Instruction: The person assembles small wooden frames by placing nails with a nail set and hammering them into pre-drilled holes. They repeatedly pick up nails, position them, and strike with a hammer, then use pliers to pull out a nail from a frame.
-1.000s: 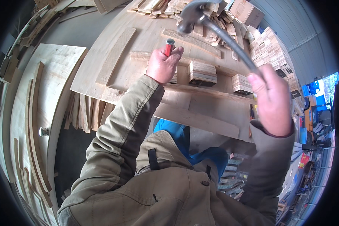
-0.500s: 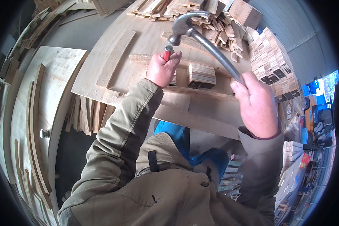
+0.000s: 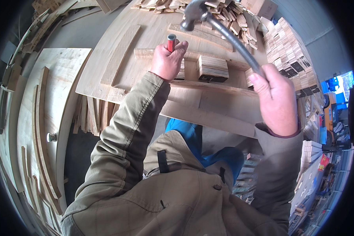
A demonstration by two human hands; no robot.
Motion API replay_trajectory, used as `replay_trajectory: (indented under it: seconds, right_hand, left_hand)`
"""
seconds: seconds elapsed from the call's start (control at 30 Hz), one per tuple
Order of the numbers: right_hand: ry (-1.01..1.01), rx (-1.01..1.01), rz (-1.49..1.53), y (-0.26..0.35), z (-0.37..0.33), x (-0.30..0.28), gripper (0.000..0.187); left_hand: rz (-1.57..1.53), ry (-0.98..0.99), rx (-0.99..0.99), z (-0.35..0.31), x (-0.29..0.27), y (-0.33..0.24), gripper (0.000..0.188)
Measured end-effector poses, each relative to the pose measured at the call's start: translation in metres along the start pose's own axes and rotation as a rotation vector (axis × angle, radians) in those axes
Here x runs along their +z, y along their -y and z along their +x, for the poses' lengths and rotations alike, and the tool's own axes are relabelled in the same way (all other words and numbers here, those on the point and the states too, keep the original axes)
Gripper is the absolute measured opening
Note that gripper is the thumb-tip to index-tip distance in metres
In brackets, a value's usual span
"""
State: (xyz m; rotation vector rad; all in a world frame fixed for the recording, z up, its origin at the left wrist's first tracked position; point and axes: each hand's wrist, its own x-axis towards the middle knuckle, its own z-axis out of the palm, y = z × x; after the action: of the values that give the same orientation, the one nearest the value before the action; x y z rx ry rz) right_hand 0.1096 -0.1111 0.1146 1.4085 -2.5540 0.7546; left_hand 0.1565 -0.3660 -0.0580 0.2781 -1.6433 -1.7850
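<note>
My left hand (image 3: 167,63) is closed around the red handle of a chisel (image 3: 171,44), its metal cap pointing up; the hand hides the lower end. In my right hand (image 3: 278,103) is the metal shaft of a claw hammer (image 3: 233,38). The hammer's head hangs in the air above and to the right of the chisel's cap, apart from it. Below the left hand lies a wooden frame of boards, with a long strip (image 3: 214,88) along its near side. A layered wood block (image 3: 213,67) sits inside that frame, and another is partly hidden by my hand.
A plywood worktop (image 3: 102,74) carries loose boards (image 3: 122,55). Wood offcuts (image 3: 244,29) are heaped at the far side, beside a cardboard box (image 3: 259,7). Cut blocks (image 3: 287,47) are stacked at the right. To the left stands a pale panel (image 3: 63,82) with a round knob.
The hammer has risen away from the chisel's cap, and my right hand has lifted slightly to the right. My left hand still grips the chisel. The whole view has shifted a little.
</note>
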Motion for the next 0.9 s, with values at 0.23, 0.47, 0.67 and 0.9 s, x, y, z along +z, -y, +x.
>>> replay_trajectory:
  seconds: [0.23,0.47,0.67,0.9]
  right_hand:
    - [-0.475,0.076,0.514,0.013,0.018,-0.068,0.025]
    - [0.03,-0.075,-0.108,0.011,-0.003,0.016,0.019]
    - [-0.099,0.14,0.078,-0.007,-0.016,0.003,0.024]
    - [-0.026,0.338,0.112,-0.052,-0.075,0.037,0.025]
  left_hand:
    - [0.057,-0.007,0.031,0.0,-0.001,0.001,0.043]
    - [0.041,-0.022,0.014,0.001,0.0,0.002,0.043]
    - [0.071,-0.008,0.01,0.001,0.0,0.008,0.048]
    - [0.008,0.02,-0.074,-0.001,-0.002,0.0,0.047]
